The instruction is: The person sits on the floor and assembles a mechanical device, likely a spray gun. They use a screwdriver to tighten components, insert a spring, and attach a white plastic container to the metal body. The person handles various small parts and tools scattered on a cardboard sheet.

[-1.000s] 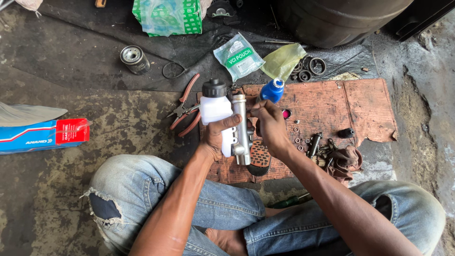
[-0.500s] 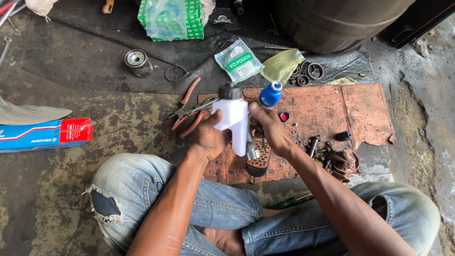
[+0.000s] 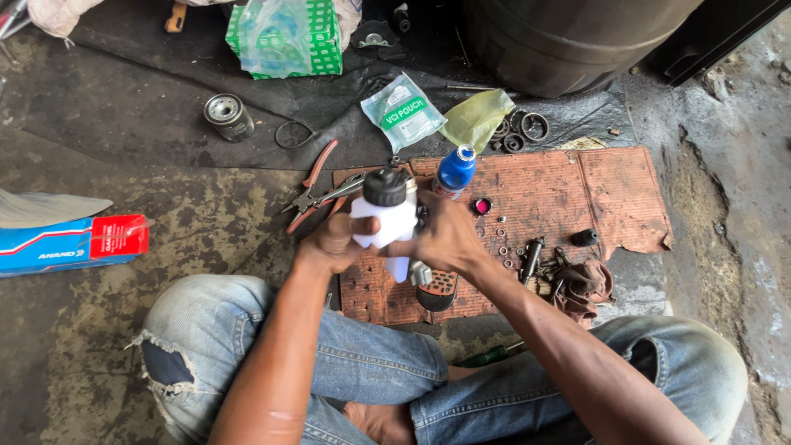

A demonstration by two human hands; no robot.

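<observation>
While 2 hands, left hand (image 3: 329, 243) & right hand (image 3: 445, 235), grip 1 white reservoir (image 3: 386, 216), 1 blue bottle (image 3: 454, 170), 1 pliers (image 3: 317, 191)

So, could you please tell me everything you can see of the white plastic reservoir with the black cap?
The white plastic reservoir is a small, boxy, opaque container with a round black screw cap on top. It stands roughly upright above the rust-coloured mat, held between the left hand and the right hand. A grey metal part shows just below it; how the two join is hidden.
</observation>
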